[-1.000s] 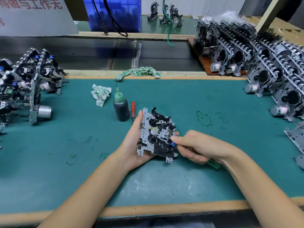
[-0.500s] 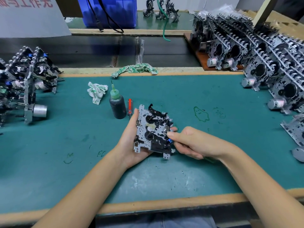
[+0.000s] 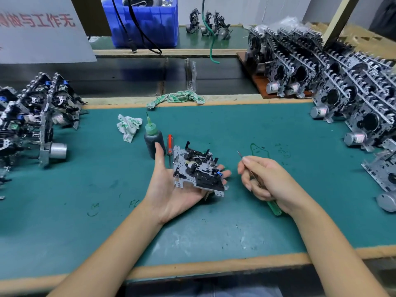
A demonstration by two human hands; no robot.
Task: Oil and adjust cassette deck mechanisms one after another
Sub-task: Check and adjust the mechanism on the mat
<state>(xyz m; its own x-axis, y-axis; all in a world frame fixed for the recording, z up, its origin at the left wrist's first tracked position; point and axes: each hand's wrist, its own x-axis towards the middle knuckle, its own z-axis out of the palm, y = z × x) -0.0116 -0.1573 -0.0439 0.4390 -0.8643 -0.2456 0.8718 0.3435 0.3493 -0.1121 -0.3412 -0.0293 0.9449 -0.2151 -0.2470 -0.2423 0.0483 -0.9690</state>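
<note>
Your left hand (image 3: 171,194) lay spread, palm up, at the centre of the frame, cradling the cassette deck mechanism (image 3: 198,171) above the green table (image 3: 85,189). Your right hand (image 3: 265,181), just right of it and apart, pinched a green-handled tool (image 3: 272,202), its grip pressed together on the shaft. An oil bottle (image 3: 153,136) stood behind your left thumb.

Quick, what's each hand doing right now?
Left hand: open, palm up, cassette deck mechanism resting on it.
Right hand: closed around a thin green-handled tool, clear of the mechanism.
</note>
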